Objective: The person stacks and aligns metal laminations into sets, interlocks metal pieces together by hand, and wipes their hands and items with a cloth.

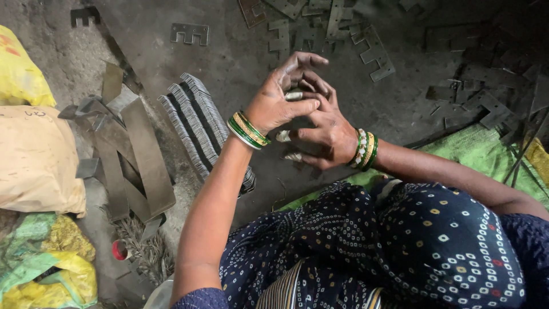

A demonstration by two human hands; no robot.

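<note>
Just right of the fanned stack of thin grey metal plates on the floor, her left hand and right hand meet, fingers curled loosely round small pale metal pieces, seemingly to keep them gathered.

Small pale object between hands, unidentifiable
</note>
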